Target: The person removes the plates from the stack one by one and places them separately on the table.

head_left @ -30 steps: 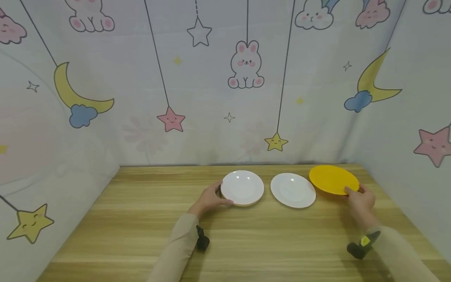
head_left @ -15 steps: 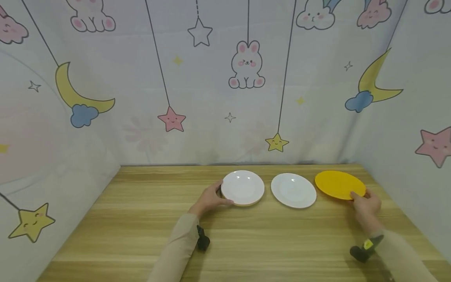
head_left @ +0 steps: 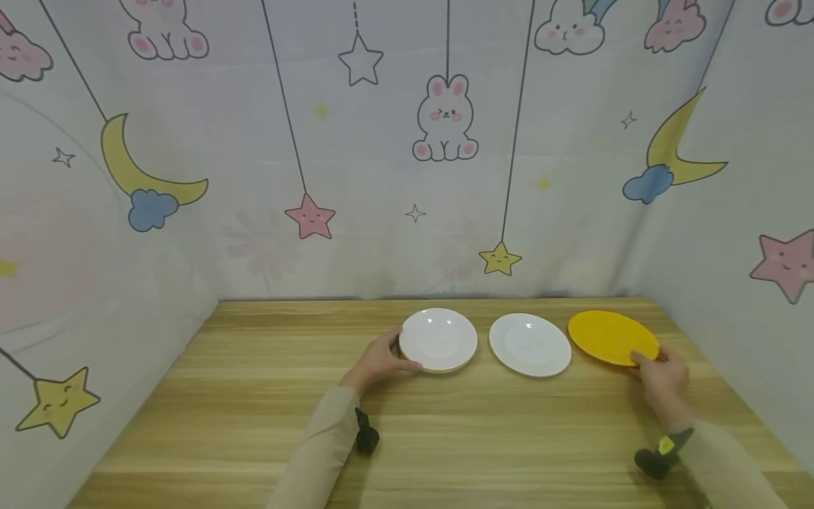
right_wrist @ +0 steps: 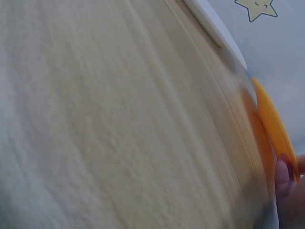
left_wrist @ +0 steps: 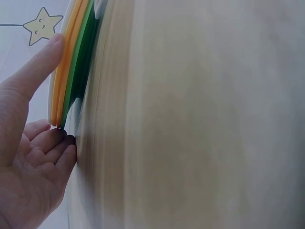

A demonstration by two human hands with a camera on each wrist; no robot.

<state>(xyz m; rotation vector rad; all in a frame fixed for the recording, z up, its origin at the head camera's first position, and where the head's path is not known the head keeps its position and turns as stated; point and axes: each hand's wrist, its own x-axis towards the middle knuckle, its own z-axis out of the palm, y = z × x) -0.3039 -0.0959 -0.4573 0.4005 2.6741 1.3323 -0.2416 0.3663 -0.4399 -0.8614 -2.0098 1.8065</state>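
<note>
My left hand (head_left: 380, 359) grips the left edge of a stack of plates, with a white plate (head_left: 437, 339) uppermost. Orange-yellow rims (left_wrist: 66, 71) and a green plate (left_wrist: 81, 62) show beneath it in the left wrist view; the thumb lies on the near rim, the fingers curl at the far side. At the far right, my right hand (head_left: 663, 375) pinches a yellow plate (head_left: 612, 336) by its near right edge. The right wrist view shows that yellow plate (right_wrist: 274, 121) slightly tilted, close over the table.
Between the stack and the yellow plate, a single white plate (head_left: 530, 344) lies on the wood-grain table (head_left: 483, 438). A cloth backdrop (head_left: 381, 162) with cartoon stars, moons and rabbits rises behind the table's back edge and along both sides.
My right hand has moved the yellow plate a little to the right and down toward the table. The left hand and the stack have stayed put.
</note>
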